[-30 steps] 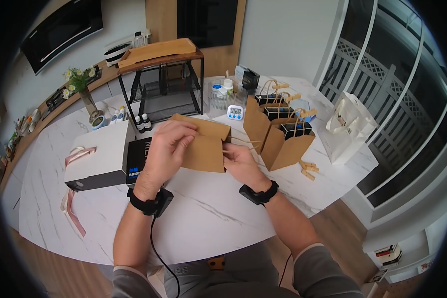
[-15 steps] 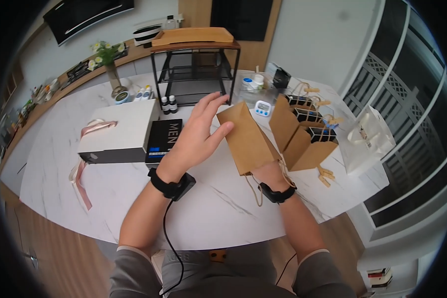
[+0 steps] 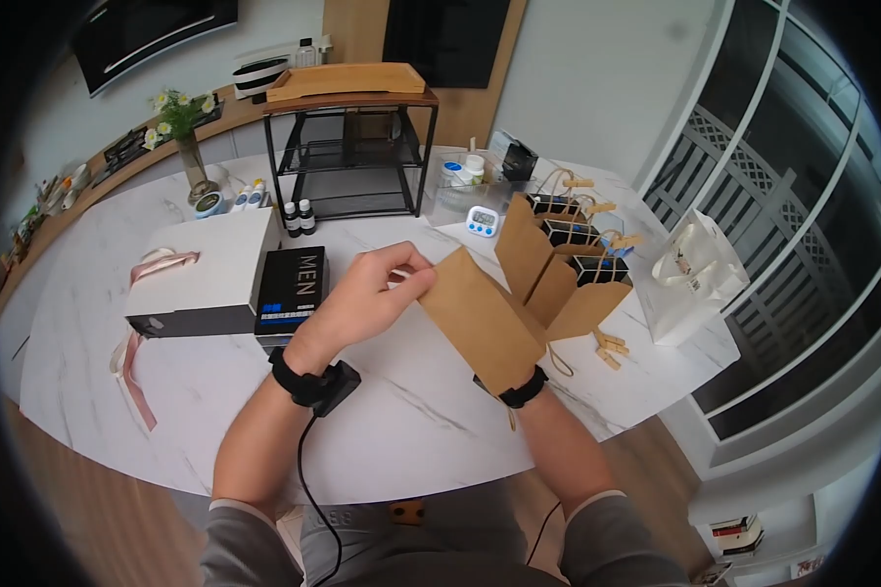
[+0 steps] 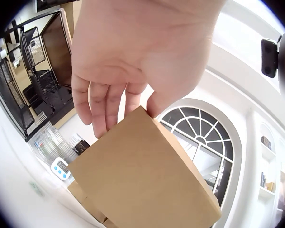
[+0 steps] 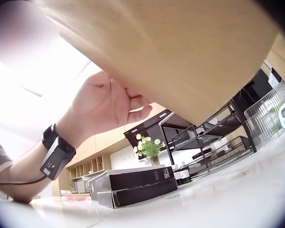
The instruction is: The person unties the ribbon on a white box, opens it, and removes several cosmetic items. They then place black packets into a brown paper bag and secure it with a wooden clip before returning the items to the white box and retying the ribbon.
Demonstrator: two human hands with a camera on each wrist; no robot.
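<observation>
A brown kraft paper bag [image 3: 485, 318] is held tilted over the table, its closed bottom end up toward my left hand [image 3: 367, 298]. That hand pinches a bottom corner of the bag between thumb and fingers; in the left wrist view the fingertips [image 4: 100, 127] bend behind the corner. My right hand is hidden by the bag, reaching into its open end, and only the wrist with its black band [image 3: 527, 388] shows. In the right wrist view the bag wall [image 5: 180, 52] fills the top. A loop of twisted paper handle [image 3: 560, 360] hangs beside it.
Several brown bags [image 3: 582, 303] with black boxes and clothespins [image 3: 612, 347] stand right. Beyond is a white bag [image 3: 690, 284]. To the left are a black box [image 3: 292, 284] marked MEN and a white box [image 3: 206, 274] with ribbon. A timer [image 3: 482, 221] and black rack [image 3: 352, 161] stand behind.
My right hand has gone into the bag's open end, and the bag has turned bottom end up. My left hand lifted off with spread fingers, then came back to pinch a bottom corner.
</observation>
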